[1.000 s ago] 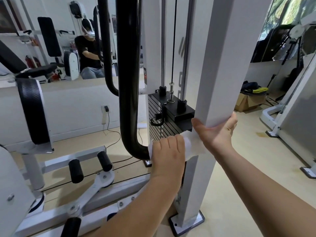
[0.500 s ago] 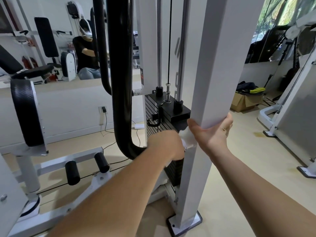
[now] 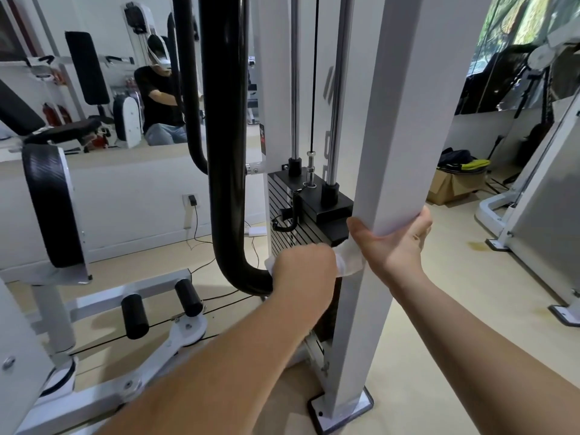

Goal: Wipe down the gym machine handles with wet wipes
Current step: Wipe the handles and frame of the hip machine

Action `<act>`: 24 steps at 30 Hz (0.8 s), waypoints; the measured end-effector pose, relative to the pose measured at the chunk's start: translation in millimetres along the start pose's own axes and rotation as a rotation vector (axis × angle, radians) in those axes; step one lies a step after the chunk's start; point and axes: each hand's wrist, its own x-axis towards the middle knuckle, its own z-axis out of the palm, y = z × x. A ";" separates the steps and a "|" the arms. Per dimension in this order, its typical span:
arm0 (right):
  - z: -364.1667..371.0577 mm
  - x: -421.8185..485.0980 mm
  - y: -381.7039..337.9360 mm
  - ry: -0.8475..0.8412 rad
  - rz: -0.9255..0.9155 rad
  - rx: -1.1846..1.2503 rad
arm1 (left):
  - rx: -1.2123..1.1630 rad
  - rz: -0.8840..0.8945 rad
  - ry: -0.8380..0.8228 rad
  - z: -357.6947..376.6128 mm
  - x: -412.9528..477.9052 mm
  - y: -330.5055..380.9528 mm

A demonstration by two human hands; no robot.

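Mid-wipe, by the look of it, at the bottom of the black handle (image 3: 224, 152), just where the tube bends level and runs toward the white post (image 3: 408, 120). Gripping the wet wipe (image 3: 346, 263) with the left hand (image 3: 303, 273), fingers curled over it and round the bar, with only white folds showing on either side of the knuckles. Bracing with the right hand (image 3: 394, 243), clamped on the post just beside, thumb on the near face and fingers wrapped round the far edge; touching the wipe's right-hand fold or just clear of it, cannot tell which. Working close in front of the weight stack (image 3: 301, 221), apparently without contact. Judging by the position, at the low end of the job, with the long upright run of the tube above likely left to do. Next, probably: slide the wipe back round the bend and up the tube, holding the curl tight enough for contact all round, easing the bracing grip only for the sake of more reach; watch for bunching of the wipe at the bend
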 end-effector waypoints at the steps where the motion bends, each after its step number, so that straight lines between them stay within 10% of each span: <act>1: -0.1 0.7 0.6 0.001 0.002 0.000 | -0.008 -0.006 -0.107 -7.6 11.2 -0.8; 7: 1.9 -0.7 1.0 0.018 -0.001 -0.007 | -0.434 -0.170 -0.833 -25.8 43.4 -14.0; 15: 2.3 -3.1 -3.3 0.016 0.032 -0.014 | 0.204 0.032 0.169 3.3 -14.4 5.3; 24: -4.7 -3.2 -4.1 -0.043 0.076 -0.047 | 0.183 0.103 0.089 -0.4 -14.7 0.7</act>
